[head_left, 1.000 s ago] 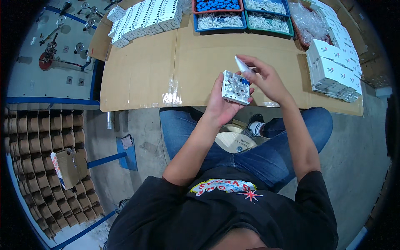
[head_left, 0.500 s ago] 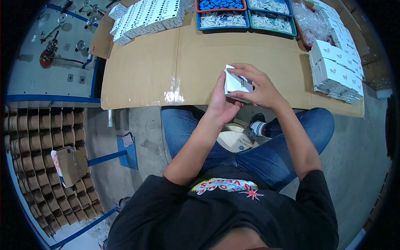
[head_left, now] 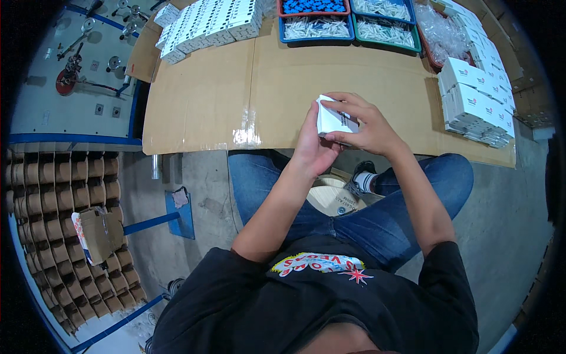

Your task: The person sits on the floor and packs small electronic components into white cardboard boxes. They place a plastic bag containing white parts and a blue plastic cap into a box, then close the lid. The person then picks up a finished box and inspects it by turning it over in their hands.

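Both hands together, clamped on one small white square case (head_left: 330,125). Case sits above the near edge of the cardboard-covered table (head_left: 200,103), around the middle of that edge, tilted. Left hand (head_left: 313,144): supports from the left and below, thumb along the left side. Right hand (head_left: 372,127): spread over the top from the right, fingers across the far part of the upper face, thumb at the near edge. Dark print on upper face; fingers hide much of it. Cannot tell whether the upper face is fully seated.

Far left corner of table: rows of white blocks (head_left: 211,26) with dark openings. Far side, right of centre: red tray holding blue pieces (head_left: 312,6); nearer, a blue tray (head_left: 316,42) and, just beside it, a green tray (head_left: 390,49), both holding slim white pieces. Right edge, toward the near right corner: stacked white units (head_left: 474,109). Beyond these: crumpled clear plastic (head_left: 439,32).
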A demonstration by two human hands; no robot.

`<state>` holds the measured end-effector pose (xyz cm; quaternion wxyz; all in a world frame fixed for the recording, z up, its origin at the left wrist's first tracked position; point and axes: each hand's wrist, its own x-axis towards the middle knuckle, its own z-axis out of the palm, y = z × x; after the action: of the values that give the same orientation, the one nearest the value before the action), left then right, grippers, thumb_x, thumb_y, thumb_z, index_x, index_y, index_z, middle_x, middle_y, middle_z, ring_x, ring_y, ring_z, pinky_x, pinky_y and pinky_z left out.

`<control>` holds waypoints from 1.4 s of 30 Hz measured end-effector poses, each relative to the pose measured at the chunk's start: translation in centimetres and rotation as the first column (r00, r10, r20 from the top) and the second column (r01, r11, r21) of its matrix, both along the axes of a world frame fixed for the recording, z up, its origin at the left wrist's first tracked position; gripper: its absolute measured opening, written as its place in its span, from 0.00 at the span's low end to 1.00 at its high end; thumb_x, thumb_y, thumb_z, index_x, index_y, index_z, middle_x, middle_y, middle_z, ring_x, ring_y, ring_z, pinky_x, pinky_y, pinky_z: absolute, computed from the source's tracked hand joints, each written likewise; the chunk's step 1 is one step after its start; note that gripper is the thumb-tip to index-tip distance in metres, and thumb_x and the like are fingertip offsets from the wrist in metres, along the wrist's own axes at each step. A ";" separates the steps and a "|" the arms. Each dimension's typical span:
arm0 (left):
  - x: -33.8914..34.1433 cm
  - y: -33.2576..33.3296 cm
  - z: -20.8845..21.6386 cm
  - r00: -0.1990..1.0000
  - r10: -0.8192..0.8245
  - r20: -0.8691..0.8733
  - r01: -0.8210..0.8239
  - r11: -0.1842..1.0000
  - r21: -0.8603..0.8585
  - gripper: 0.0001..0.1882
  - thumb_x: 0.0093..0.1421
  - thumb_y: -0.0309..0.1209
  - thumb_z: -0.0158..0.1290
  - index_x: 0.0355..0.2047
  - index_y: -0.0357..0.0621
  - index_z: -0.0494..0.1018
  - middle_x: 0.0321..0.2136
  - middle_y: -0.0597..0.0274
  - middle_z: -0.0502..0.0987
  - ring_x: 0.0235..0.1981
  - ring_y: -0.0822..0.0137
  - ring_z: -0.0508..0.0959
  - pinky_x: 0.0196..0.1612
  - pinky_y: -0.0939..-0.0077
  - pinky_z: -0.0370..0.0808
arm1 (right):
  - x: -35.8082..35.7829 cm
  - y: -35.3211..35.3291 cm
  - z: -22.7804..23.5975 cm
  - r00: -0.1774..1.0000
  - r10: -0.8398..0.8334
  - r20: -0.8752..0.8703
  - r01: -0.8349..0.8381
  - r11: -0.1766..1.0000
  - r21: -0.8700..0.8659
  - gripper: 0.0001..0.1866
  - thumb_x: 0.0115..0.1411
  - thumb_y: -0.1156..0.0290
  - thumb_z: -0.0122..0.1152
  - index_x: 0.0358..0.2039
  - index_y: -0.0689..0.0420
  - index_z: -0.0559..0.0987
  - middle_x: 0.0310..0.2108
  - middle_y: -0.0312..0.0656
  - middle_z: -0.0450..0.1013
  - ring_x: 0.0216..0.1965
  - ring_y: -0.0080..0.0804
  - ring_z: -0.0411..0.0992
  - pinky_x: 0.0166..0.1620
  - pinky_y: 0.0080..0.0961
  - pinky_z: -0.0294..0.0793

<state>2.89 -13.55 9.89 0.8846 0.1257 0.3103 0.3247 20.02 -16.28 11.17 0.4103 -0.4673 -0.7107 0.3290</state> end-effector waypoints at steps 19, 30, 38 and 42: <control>0.2 -0.4 -0.1 0.996 0.058 -0.063 -0.053 0.995 0.081 0.31 0.77 0.58 0.33 0.68 0.55 0.64 0.59 0.58 0.73 0.58 0.59 0.76 0.58 0.57 0.76 | -0.4 0.3 -0.9 0.995 0.041 0.089 -0.048 0.996 0.078 0.36 0.51 0.67 0.77 0.63 0.51 0.79 0.70 0.47 0.66 0.70 0.48 0.65 0.70 0.42 0.62; 0.5 -0.2 0.5 0.997 0.079 0.003 -0.078 0.988 0.130 0.30 0.77 0.56 0.33 0.71 0.61 0.61 0.61 0.61 0.72 0.59 0.60 0.76 0.57 0.60 0.77 | -0.3 0.3 -0.3 1.000 0.018 -0.007 -0.018 1.000 0.011 0.37 0.50 0.69 0.78 0.63 0.50 0.79 0.70 0.44 0.67 0.72 0.46 0.62 0.71 0.42 0.62; 0.2 -0.6 0.8 0.998 0.067 0.003 -0.066 0.976 0.207 0.31 0.76 0.56 0.36 0.72 0.57 0.59 0.62 0.60 0.71 0.61 0.61 0.74 0.62 0.61 0.73 | -0.4 0.4 -0.1 0.999 0.030 -0.042 -0.029 0.999 0.013 0.36 0.50 0.69 0.79 0.62 0.49 0.80 0.70 0.44 0.68 0.72 0.45 0.62 0.71 0.41 0.62; 0.3 -0.6 0.6 0.996 0.083 -0.018 -0.073 0.942 0.329 0.32 0.76 0.55 0.37 0.73 0.56 0.57 0.62 0.59 0.70 0.62 0.60 0.73 0.62 0.60 0.73 | -0.4 0.3 0.6 0.995 0.034 -0.089 -0.034 0.999 -0.001 0.36 0.51 0.68 0.79 0.62 0.50 0.79 0.69 0.46 0.69 0.72 0.45 0.62 0.72 0.41 0.62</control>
<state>3.18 -14.17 10.51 0.8328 0.2637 0.2708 0.4044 19.64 -16.03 11.72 0.4354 -0.4406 -0.6990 0.3574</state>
